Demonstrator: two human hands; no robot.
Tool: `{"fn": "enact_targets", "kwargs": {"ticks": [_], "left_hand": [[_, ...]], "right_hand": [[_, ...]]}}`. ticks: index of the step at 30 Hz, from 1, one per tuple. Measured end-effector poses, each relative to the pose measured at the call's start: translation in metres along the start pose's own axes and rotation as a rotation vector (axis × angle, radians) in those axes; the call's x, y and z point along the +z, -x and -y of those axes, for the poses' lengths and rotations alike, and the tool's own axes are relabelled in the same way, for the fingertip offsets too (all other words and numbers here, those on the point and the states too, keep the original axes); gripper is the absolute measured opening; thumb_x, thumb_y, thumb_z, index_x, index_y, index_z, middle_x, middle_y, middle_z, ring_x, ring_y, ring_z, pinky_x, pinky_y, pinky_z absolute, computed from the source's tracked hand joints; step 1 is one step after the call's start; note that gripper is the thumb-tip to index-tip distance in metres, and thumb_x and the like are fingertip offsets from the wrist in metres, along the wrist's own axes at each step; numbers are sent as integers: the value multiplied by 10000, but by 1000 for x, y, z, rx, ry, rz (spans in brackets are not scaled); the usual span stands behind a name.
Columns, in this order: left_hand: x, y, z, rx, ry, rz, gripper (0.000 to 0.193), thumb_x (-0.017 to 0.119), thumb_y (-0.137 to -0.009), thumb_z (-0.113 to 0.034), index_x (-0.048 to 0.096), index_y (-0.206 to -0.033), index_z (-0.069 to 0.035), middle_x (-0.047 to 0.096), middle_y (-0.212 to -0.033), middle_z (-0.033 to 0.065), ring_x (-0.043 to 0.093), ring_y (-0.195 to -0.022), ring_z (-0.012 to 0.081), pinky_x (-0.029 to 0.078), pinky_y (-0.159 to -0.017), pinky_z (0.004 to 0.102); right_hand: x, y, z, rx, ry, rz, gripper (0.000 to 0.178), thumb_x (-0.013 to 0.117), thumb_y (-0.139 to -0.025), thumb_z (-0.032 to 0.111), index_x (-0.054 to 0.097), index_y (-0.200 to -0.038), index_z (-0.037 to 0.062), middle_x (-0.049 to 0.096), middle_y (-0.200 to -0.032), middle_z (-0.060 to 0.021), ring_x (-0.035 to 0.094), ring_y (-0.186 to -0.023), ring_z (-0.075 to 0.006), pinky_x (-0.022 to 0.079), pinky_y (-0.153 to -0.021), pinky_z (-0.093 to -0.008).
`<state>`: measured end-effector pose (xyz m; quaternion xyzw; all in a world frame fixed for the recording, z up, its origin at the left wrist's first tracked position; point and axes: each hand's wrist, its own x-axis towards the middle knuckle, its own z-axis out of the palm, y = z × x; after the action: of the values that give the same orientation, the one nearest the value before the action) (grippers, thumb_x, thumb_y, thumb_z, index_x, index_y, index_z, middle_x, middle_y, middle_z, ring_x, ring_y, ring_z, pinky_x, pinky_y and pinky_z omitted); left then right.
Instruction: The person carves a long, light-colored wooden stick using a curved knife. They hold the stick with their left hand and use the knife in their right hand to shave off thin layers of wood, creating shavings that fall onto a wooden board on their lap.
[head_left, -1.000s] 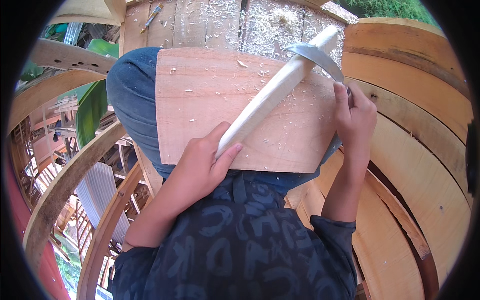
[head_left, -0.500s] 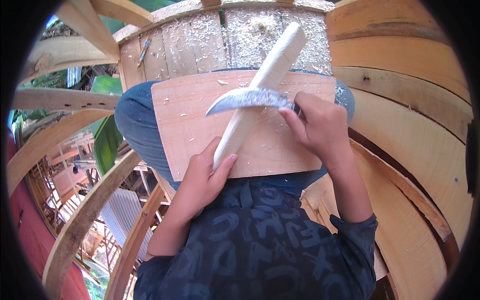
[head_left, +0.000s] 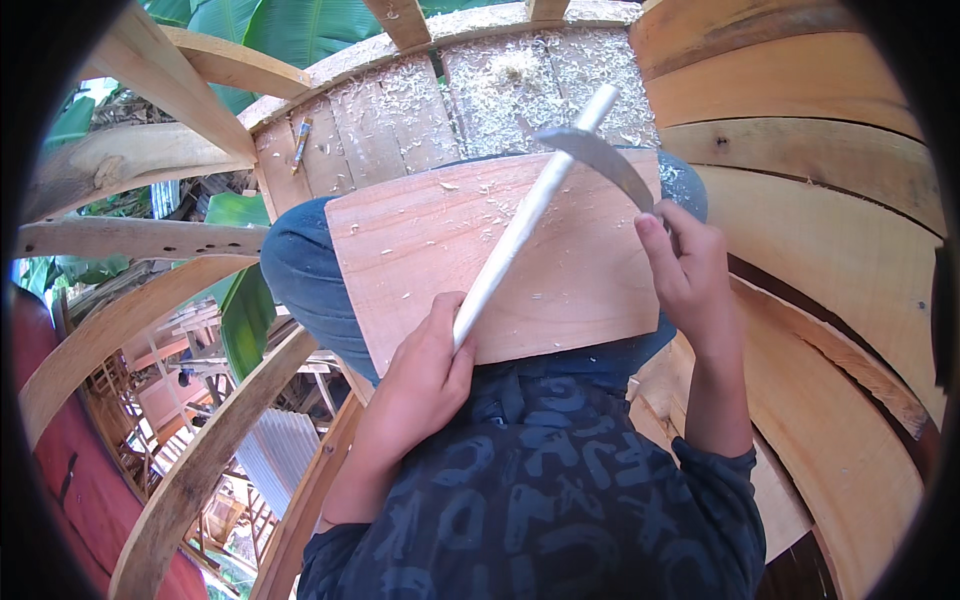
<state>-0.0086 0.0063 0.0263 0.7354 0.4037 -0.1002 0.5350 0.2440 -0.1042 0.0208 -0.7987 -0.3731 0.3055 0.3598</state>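
A pale, whittled wooden stick slants up and to the right over a flat wooden board lying across my lap. Its near end is gripped in my left hand, thumb and fingers wrapped round it. In my right hand is a curved knife; the handle is mostly hidden by the fingers. The blade lies across the stick's upper part, its tip pointing left; whether it touches the wood I cannot tell. A few shavings are scattered on the board.
Beyond my knees, a plank platform is strewn with wood shavings. A small pen-like object lies at its left. Plank walls rise on the right. Slatted beams on the left have gaps above lower ground.
The knife has moved up and right along the stick, its blade now angled differently. The stick has turned to show a narrower side, and the view has shifted slightly.
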Motion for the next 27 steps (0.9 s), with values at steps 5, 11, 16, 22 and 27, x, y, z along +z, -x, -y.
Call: {"fn": "enact_targets", "kwargs": {"ticks": [5, 11, 16, 22, 27], "left_hand": [[-13, 5, 4, 15, -169, -67, 357, 564, -897, -97, 425, -1208, 9, 561, -1019, 279, 558, -975, 473, 437, -845, 462], [-18, -2, 6, -47, -130, -152, 308, 603, -894, -155, 426, -1098, -7, 618, -841, 294, 604, -832, 498, 468, -705, 524], [-13, -8, 3, -45, -141, -223, 345, 634, -884, -214, 420, -1064, -13, 632, -809, 289, 623, -792, 482, 475, -678, 530], [-16, -9, 5, -117, -248, -139, 393, 655, -841, -197, 395, -1078, -22, 634, -798, 284, 627, -795, 484, 492, -685, 528], [-13, -3, 6, 5, -162, -255, 528, 663, -785, -65, 378, -1226, -6, 604, -1025, 301, 599, -956, 490, 485, -804, 512]], "right_hand": [[31, 22, -13, -5, -255, 91, 273, 619, -932, 213, 571, -783, -11, 355, -532, -51, 335, -496, -89, 294, -464, -292], [43, 27, -9, -40, -149, 191, 252, 643, -914, 225, 592, -810, 1, 417, -520, -85, 413, -455, -156, 339, -468, -304], [51, 31, 0, -94, -24, 206, 227, 663, -884, 224, 602, -801, 22, 511, -533, -129, 538, -470, -273, 407, -476, -347], [61, 29, 0, -149, 63, 198, 235, 673, -869, 240, 599, -780, 35, 552, -552, -131, 591, -507, -304, 441, -480, -375], [60, 25, -4, -135, 90, 182, 238, 680, -858, 247, 597, -772, 41, 572, -560, -123, 603, -515, -305, 457, -487, -370]]}}
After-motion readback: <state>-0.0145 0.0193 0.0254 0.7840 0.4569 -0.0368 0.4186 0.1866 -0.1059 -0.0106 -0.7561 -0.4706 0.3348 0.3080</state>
